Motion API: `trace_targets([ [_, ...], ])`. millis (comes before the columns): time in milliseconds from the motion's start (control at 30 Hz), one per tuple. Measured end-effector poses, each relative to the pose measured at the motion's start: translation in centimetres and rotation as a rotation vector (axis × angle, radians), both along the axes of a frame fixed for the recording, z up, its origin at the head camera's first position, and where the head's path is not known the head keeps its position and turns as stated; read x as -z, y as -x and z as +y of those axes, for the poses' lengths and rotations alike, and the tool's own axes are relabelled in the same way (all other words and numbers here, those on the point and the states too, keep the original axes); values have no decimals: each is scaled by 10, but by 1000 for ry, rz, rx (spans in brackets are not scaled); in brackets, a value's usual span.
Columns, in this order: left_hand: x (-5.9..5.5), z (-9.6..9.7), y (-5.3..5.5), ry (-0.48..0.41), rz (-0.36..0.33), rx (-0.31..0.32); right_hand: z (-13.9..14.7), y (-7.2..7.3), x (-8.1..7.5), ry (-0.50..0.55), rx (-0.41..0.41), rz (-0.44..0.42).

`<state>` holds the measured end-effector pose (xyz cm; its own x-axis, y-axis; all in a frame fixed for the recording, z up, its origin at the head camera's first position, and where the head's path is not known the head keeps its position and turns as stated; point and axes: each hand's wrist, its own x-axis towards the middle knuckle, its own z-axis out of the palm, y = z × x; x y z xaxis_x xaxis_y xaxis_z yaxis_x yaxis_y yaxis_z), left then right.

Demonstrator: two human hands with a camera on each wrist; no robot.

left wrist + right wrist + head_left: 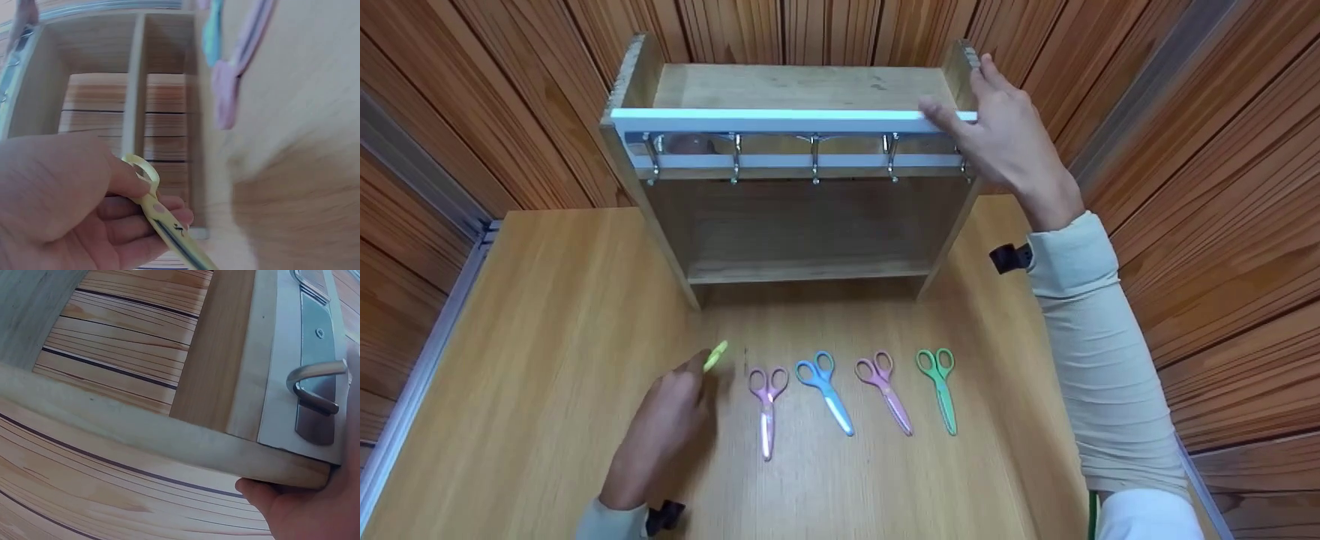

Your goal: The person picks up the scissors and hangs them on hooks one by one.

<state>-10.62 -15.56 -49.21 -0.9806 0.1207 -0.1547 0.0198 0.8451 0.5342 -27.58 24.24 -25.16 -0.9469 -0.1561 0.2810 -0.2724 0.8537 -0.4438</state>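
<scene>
My left hand (667, 420) pinches a pair of yellow scissors (715, 355) by the handles, above the table left of the row. In the left wrist view the thumb presses a handle loop, and the blades of the yellow scissors (169, 233) point to the lower right. My right hand (1009, 139) grips the upper right corner of a wooden shelf (810, 271), thumb over the white hook rail (780, 115). Lying in a row are purple scissors (767, 420), blue scissors (832, 397), pink scissors (889, 394) and green scissors (943, 394).
Several metal hooks (814, 161) hang along the rail; nothing is seen on them. The shelf stands at the back of the wooden table (547, 315), against a slatted wood wall (825, 30). More slatted panels (1222, 225) flank the table.
</scene>
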Motion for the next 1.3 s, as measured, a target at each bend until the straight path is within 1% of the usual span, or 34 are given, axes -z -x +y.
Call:
trace_targets([
  [167, -20, -6, 2, -126, 37, -20, 1, -1, -3, -65, 7, -29],
  [300, -36, -7, 5, -184, 63, -33, 0, -1, -3, -69, 15, -42],
  [433, -48, -7, 10, -236, 144, -7, -1, -2, -3, -61, 21, -50],
  [533, -56, -6, 14, -272, 227, 28, -1, -1, -4, -58, 30, -60],
  [667, -69, -4, 21, -284, 318, 56, -2, -1, -4, -58, 34, -71],
  [767, -80, -3, 26, -299, 364, 69, -2, -1, -4, -53, 35, -71],
  [933, -99, -1, 33, -356, 377, 73, 1, -2, -6, -59, 36, -59],
  [1067, -113, -1, 36, -403, 377, 60, 3, -3, -7, -63, 39, -49],
  [1200, -122, -3, 38, -442, 383, 52, 4, -4, -5, -57, 42, -54],
  [1300, -127, -4, 40, -459, 405, 45, 3, -4, -4, -60, 43, -57],
])
